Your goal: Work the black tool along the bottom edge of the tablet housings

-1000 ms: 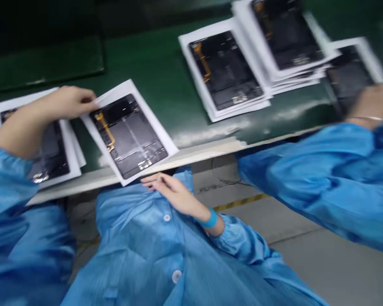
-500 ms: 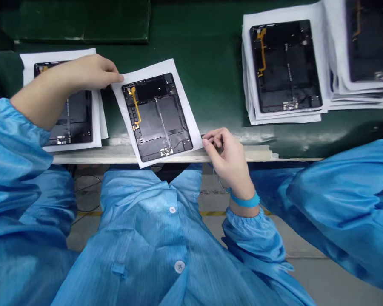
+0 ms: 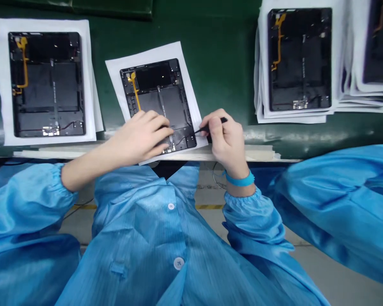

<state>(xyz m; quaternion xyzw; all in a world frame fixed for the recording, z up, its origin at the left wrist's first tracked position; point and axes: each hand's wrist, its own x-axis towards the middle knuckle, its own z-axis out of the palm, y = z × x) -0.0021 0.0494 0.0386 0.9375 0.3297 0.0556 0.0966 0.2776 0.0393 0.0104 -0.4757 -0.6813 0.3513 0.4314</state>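
An opened tablet [image 3: 174, 106] lies tilted on a white sheet [image 3: 115, 70] before me, with its orange flex cable, dark inner panels and a small board at its lower edge showing. My left hand [image 3: 143, 138] rests over the tablet's lower left part, fingers apart and bent, covering part of the cable and board. At the lower right corner, my right hand [image 3: 226, 134] pinches black tweezers [image 3: 223, 120]. Their thin tip points left and reaches the tablet's right edge; whether it touches is hard to tell.
Another opened tablet [image 3: 65, 80] lies on white sheets at the left. To the right, a further tablet [image 3: 317, 59] tops a stack of sheets beside a second stack. A dark green box edge [image 3: 115, 7] is at the back. A person's blue sleeve [image 3: 344, 191] is at right.
My left hand has let go of the sheet's upper left corner and come down over the tablet. My right hand has left the sheet's corner and now points the tweezers at the tablet.
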